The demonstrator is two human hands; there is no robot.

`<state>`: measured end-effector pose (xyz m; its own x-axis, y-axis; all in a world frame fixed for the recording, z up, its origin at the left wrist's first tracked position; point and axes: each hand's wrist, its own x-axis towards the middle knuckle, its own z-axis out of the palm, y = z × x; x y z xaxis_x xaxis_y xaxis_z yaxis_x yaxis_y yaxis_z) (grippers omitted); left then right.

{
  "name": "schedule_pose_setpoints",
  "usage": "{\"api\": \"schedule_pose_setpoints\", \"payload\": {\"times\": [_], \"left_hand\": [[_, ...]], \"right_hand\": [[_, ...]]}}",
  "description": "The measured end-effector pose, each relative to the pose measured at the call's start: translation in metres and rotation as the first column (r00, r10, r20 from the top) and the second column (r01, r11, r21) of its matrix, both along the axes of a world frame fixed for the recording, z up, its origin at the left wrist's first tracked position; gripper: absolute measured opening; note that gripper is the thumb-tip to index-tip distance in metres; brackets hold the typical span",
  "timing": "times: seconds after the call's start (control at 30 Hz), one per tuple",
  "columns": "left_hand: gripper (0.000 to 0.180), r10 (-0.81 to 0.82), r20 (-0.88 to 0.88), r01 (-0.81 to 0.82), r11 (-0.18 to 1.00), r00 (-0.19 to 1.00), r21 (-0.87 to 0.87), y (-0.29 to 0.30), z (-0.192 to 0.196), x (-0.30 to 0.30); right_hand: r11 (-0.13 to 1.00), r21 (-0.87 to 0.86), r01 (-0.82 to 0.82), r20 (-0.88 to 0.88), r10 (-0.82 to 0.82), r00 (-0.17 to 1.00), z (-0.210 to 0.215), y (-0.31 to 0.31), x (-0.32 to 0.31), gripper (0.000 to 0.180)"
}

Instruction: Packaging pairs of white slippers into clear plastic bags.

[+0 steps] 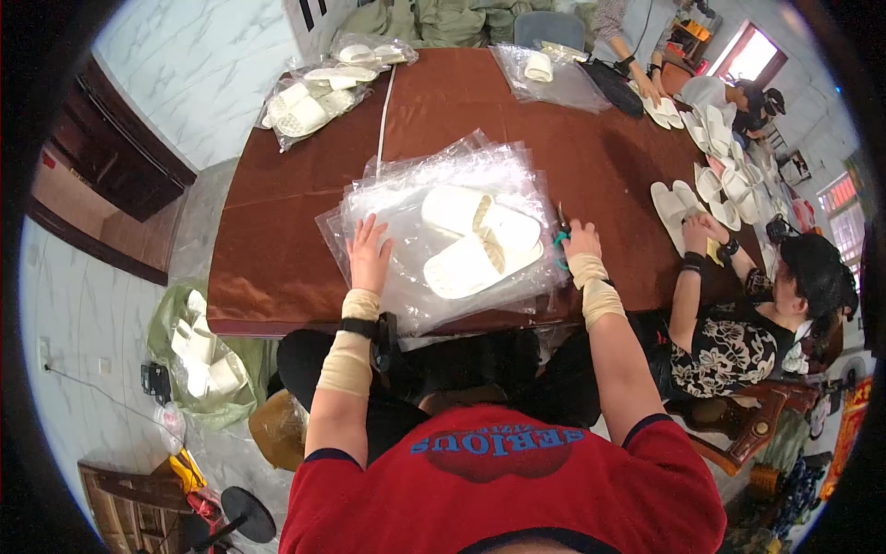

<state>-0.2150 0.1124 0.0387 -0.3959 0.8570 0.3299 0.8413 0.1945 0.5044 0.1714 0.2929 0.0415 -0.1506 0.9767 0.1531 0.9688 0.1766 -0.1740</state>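
Observation:
A pair of off-white slippers [484,263] lies on a stack of clear plastic bags [397,286] at the near middle of the table; I cannot tell whether they are inside the top bag. My left hand [370,254] rests on the left part of the bags, fingers spread and holding nothing. At the right edge of the stack, my right hand [582,242] has its fingers bent around teal-handled scissors [560,238], whose dark blades point away from me. Part of the handles is hidden by that hand.
Bagged slippers [305,111] lie at the far left of the brown-covered table [286,222]. More bags [554,88] lie at the far right. Two co-workers handle slippers along the right side, near a slipper pile [729,175]. A green sack [208,397] holds slippers at lower left.

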Motion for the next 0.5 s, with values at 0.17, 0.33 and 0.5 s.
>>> {"api": "schedule_pose_setpoints", "payload": {"times": [0.17, 0.33, 0.5], "left_hand": [[0.028, -0.332, 0.108, 0.314, 0.937, 0.937, 0.150, -0.010, 0.034, 0.049], [0.030, -0.073, 0.205, 0.040, 0.986, 0.976, 0.160, 0.003, 0.015, 0.067], [0.033, 0.050, 0.181, -0.056, 0.998, 0.982, 0.024, 0.055, 0.010, 0.082]], "right_hand": [[0.997, -0.044, -0.061, -0.014, 0.061, 0.998, 0.004, -0.003, 0.011, 0.041], [0.981, -0.190, -0.044, 0.092, 0.063, 0.994, 0.016, -0.009, -0.004, 0.044], [0.968, -0.242, 0.064, -0.414, -0.163, 0.896, -0.024, 0.045, 0.075, 0.049]]}}
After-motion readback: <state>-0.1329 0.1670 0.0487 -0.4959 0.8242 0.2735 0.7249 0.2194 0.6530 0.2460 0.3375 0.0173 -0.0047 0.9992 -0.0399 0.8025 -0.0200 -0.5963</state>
